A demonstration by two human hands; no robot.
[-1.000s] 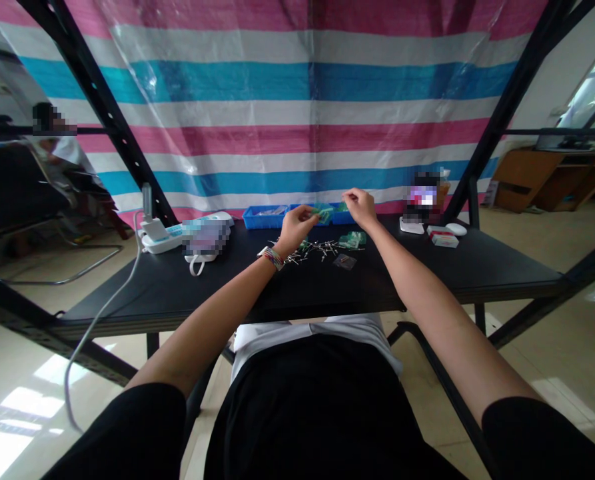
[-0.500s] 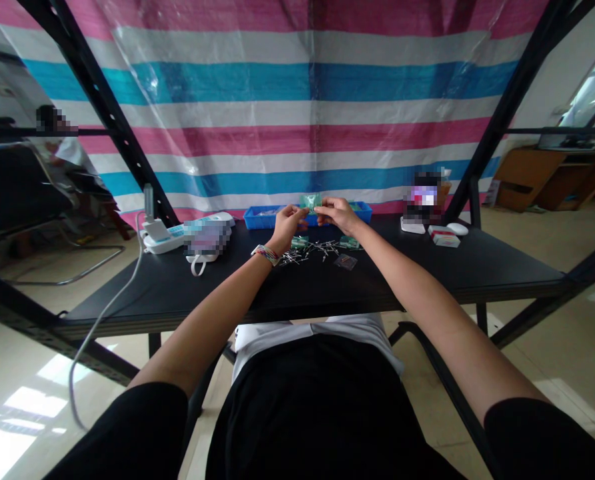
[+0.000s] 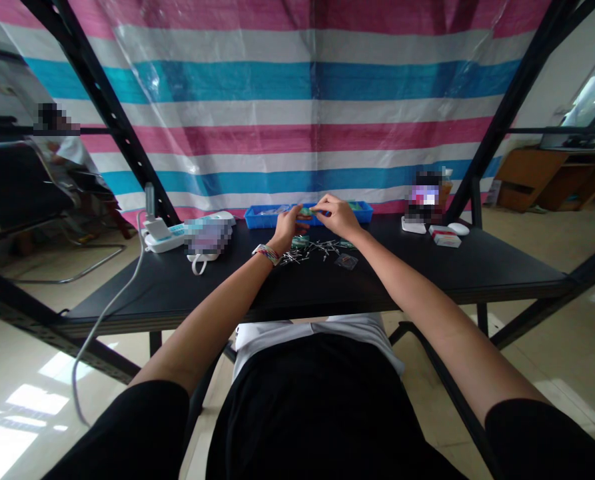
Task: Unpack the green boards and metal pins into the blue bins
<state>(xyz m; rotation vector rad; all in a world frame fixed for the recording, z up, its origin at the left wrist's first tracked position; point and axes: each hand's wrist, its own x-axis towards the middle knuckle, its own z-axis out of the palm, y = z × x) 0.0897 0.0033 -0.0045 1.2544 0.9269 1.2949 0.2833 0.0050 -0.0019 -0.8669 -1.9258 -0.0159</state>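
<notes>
Above the black table, my left hand (image 3: 288, 227) and my right hand (image 3: 338, 217) meet, holding a small green plastic bag (image 3: 306, 211) between them. Mostly covered by fingers, the bag shows only as a narrow green strip. The left fingers are closed on its left side, and the right thumb and forefinger pinch its right side. Right behind the hands lies a long blue tray (image 3: 257, 219) with clear and green bags in it. Below them, thin silvery metal pins, rivet-like (image 3: 324, 248), are scattered near another green bag (image 3: 301, 241). A small clear bag (image 3: 346, 261) lies to their right.
On the left stand a white power strip (image 3: 177, 235) with a cable and a blurred-out pouch (image 3: 207, 237). At the right are a phone on a stand (image 3: 414, 225), a small box (image 3: 444, 236) and a white mouse-like object (image 3: 458, 229). A striped sheet (image 3: 227, 140) hangs behind; a person sits far left.
The green bag was upright and spread out facing me; now it is lowered or tipped and mostly hidden by my fingers. My right hand has shifted slightly left, its fingers raised.
</notes>
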